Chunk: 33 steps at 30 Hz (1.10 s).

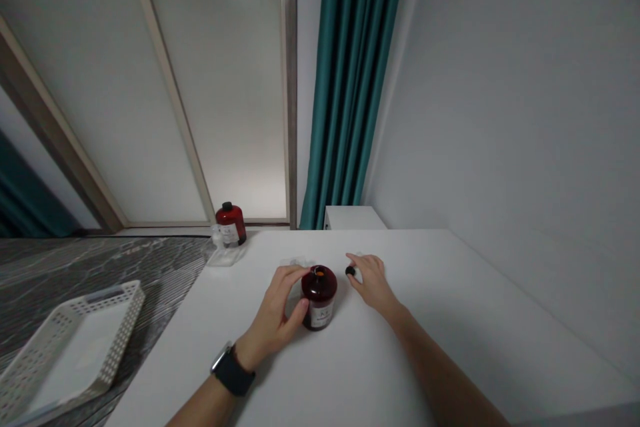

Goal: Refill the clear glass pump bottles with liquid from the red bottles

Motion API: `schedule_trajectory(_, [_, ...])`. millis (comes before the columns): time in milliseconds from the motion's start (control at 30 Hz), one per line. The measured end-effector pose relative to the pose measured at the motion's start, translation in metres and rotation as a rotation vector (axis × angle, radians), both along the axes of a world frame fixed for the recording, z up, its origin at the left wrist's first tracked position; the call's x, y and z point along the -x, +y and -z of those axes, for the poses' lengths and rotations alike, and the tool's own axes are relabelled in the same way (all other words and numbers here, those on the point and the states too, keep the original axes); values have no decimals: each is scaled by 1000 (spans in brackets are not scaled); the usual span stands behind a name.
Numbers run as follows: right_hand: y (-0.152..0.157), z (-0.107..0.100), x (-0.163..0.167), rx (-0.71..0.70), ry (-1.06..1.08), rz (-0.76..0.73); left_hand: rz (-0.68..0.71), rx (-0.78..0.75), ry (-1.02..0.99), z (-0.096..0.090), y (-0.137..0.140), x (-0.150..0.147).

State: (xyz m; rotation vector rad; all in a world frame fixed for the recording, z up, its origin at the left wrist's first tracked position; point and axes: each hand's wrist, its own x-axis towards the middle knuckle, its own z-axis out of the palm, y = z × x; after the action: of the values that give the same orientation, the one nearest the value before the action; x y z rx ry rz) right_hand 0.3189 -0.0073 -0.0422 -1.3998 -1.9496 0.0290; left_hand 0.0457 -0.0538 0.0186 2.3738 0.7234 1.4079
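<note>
A dark red bottle (320, 290) with a white label stands upright on the white table, its mouth uncovered. My left hand (280, 303), with a watch on the wrist, grips the bottle's left side, thumb low near the label and index finger up at the shoulder. To the right of the bottle, my right hand (371, 280) pinches a small black cap (351, 271) between thumb and fingers, apart from the bottle. Something clear, like plastic (299, 261), lies behind the bottle, partly hidden by it and my left hand.
At the table's far left corner stands another red bottle (231, 221) with its black cap on, beside a clear plastic piece (223, 255). A white perforated basket (115, 340) sits lower left, off the table (350, 373). A wall bounds the right side; a white cabinet (355, 217) stands behind.
</note>
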Motion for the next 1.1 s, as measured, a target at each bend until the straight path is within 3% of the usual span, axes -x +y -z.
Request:
schedule_trajectory(667, [2, 6, -1, 43, -66, 69, 26, 34, 37, 2, 2, 1])
schedule_trajectory(1100, [-11, -6, 9, 17, 0, 53, 38, 32, 32, 1, 1, 3])
